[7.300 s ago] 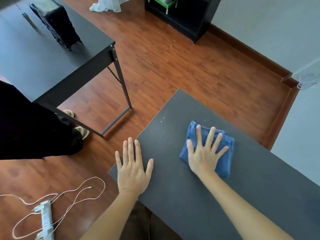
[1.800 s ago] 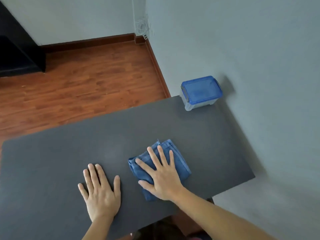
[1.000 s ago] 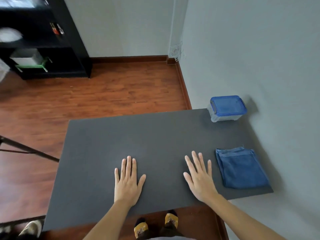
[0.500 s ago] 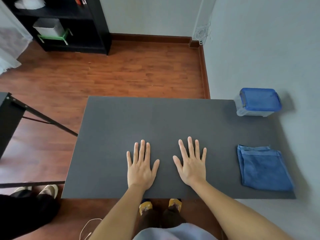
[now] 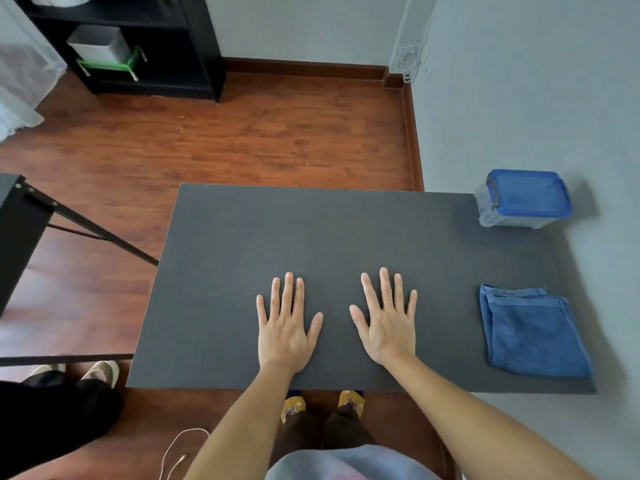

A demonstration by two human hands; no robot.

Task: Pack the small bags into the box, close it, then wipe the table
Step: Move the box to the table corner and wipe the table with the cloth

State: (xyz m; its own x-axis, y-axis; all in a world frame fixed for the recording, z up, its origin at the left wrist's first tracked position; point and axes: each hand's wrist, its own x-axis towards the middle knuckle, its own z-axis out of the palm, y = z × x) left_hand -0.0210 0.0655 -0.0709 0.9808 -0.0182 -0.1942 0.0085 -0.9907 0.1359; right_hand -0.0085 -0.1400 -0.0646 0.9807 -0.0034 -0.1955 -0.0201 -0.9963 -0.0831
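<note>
The clear plastic box (image 5: 523, 200) with its blue lid shut stands at the far right corner of the dark grey table (image 5: 311, 233), against the wall. A folded blue cloth (image 5: 533, 332) lies flat near the table's right front corner. My left hand (image 5: 285, 323) and my right hand (image 5: 386, 318) rest palm down side by side near the front edge, fingers spread, holding nothing. The right hand is well left of the cloth. No small bags are visible.
A grey wall runs along the table's right side. A second black table (image 5: 20, 216) stands at the left. Another person's dark trouser legs and shoes (image 5: 69, 372) are at the lower left. A white cable (image 5: 180, 448) lies on the wooden floor. A black shelf (image 5: 138, 46) stands far left.
My right hand let go of the cloth, which now lies folded at the right. Both hands came together at the table's front middle. In the last half second they barely moved.
</note>
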